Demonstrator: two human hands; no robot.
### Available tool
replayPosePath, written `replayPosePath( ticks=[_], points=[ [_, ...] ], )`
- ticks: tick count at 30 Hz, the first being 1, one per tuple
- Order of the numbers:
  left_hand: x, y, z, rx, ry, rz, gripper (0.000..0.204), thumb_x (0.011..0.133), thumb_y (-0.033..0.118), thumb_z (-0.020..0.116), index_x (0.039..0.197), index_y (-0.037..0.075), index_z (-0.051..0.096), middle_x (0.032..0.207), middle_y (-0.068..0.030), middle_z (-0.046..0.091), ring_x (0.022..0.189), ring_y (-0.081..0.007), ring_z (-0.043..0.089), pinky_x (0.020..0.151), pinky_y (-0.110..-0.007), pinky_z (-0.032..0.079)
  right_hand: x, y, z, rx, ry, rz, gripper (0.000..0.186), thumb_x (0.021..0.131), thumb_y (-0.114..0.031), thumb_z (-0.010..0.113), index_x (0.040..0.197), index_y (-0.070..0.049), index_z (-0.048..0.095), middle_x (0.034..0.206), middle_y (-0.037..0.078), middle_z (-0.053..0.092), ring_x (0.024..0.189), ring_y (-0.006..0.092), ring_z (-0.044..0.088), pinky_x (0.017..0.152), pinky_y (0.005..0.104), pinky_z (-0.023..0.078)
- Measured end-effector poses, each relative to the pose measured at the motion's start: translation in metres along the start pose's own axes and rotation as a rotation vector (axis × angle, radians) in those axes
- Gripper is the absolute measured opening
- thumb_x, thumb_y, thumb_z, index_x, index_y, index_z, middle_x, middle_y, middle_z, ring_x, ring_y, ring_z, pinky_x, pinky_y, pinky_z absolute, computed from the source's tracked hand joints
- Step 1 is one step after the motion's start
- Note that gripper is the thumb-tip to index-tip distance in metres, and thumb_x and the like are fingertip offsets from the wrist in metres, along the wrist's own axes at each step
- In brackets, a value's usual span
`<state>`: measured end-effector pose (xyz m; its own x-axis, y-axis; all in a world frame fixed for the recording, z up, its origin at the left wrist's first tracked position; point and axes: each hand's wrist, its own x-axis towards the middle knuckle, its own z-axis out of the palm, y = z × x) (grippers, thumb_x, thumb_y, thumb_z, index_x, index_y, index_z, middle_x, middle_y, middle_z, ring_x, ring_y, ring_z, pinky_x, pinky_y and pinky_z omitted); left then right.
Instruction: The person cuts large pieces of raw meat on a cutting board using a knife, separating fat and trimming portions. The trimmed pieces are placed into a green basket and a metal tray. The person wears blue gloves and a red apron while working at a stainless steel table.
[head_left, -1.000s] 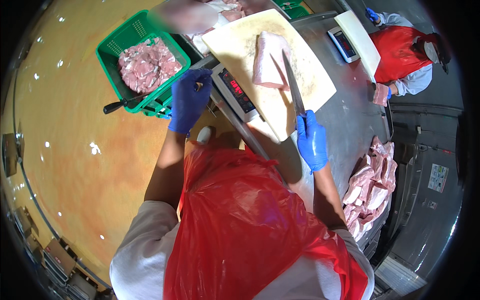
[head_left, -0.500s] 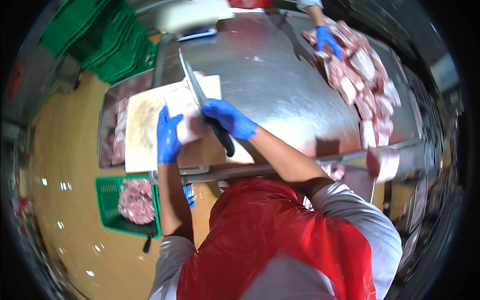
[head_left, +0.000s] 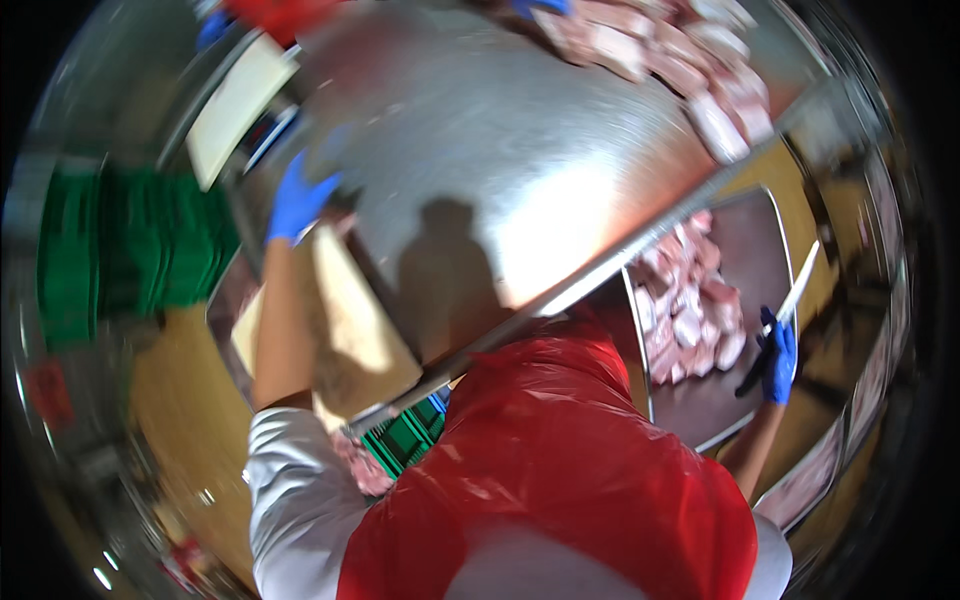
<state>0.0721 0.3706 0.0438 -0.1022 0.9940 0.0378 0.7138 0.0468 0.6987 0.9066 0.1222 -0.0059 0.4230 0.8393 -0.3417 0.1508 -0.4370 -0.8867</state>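
Note:
My left hand [head_left: 298, 197], in a blue glove, reaches past the far end of the cream cutting board [head_left: 350, 310]. Its fingers are apart and somewhat blurred; no held thing shows. A small pinkish bit of meat [head_left: 343, 222] lies close beside it. Far to the right, my gloved right hand [head_left: 783, 365] is closed around a dark-handled knife [head_left: 800, 283], blade pointing up and away. That hand is at the right side of a metal tray [head_left: 715, 408], which holds a heap of pink meat pieces [head_left: 690, 310].
More meat [head_left: 690, 65] is piled on the steel table [head_left: 430, 130] at the far right, where another person's gloved hand [head_left: 540, 7] touches it. Stacked green crates [head_left: 130, 250] stand left. A green basket [head_left: 405, 437] sits below the table edge, and a pale board [head_left: 235, 110] lies far left.
The view has swung round to the right. My right hand has carried the knife from the board to the right-hand tray. My left hand has let go of the meat piece and reached farther forward.

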Motion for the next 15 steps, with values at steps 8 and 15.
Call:
replayPosePath(
  ticks=[8,15],
  points=[
    [0.095,-0.140,-0.015,0.276,-0.413,-0.343,0.069,0.090,0.037,0.073,0.143,0.001,0.047,0.128,-0.0165,0.063,0.116,-0.0266,0.061,0.101,-0.040,0.049,-0.062,0.095,0.099,0.226,0.144,0.147,0.034,0.105,-0.031,0.056,0.119,-0.003,0.068,0.090,-0.002,0.064,0.081,0.0087,0.053,0.078,0.0259,0.047],
    [0.058,-0.197,0.026,0.015,-0.793,-0.778,0.060,0.093,0.045,0.067,0.141,0.011,0.054,0.129,-0.0108,0.064,0.115,-0.0257,0.062,0.102,-0.042,0.050,-0.088,0.090,0.150,0.250,-0.044,0.295,0.034,0.106,-0.030,0.055,0.123,-0.002,0.065,0.112,0.004,0.069,0.102,0.0148,0.059,0.097,0.0324,0.046]
  ],
)
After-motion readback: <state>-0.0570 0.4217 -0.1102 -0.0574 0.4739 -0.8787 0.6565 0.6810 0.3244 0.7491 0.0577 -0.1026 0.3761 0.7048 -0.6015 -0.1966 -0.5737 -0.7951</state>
